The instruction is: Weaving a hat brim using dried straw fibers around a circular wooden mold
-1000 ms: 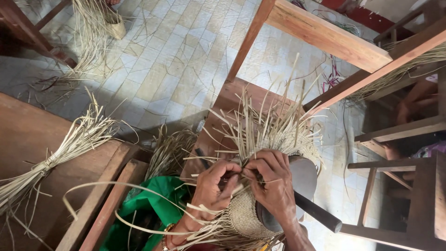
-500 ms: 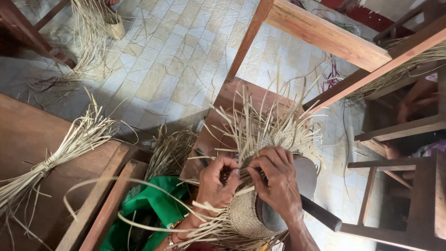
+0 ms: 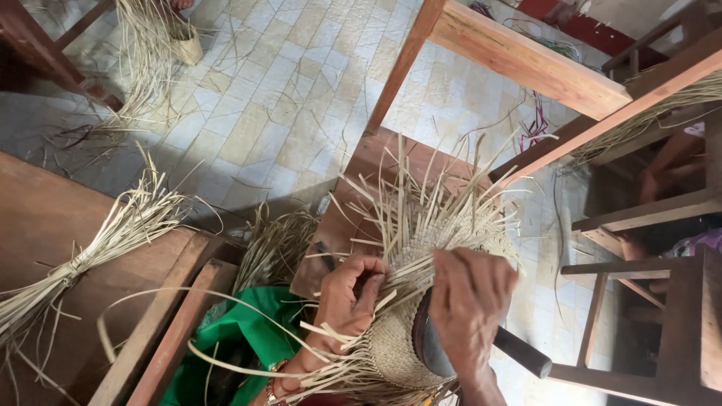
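A half-woven straw piece (image 3: 421, 248) with many loose pale strips sticking up sits over a dark round form (image 3: 430, 347) low in the head view. My left hand (image 3: 347, 299) pinches a few of the strips on its near left side. My right hand (image 3: 468, 301) lies over the top of the weave and the dark form, fingers curled on the strands. A dark handle (image 3: 523, 352) juts out to the right under my right hand.
A tied bundle of straw (image 3: 98, 248) lies on a wooden board at the left. Green cloth (image 3: 241, 338) is below my left hand. Wooden frames (image 3: 526, 71) and a stool (image 3: 639, 301) stand at the right. More straw (image 3: 150, 53) lies on the tiled floor.
My right hand has moved right and over the top of the weave. My left hand has shifted a little along the strips.
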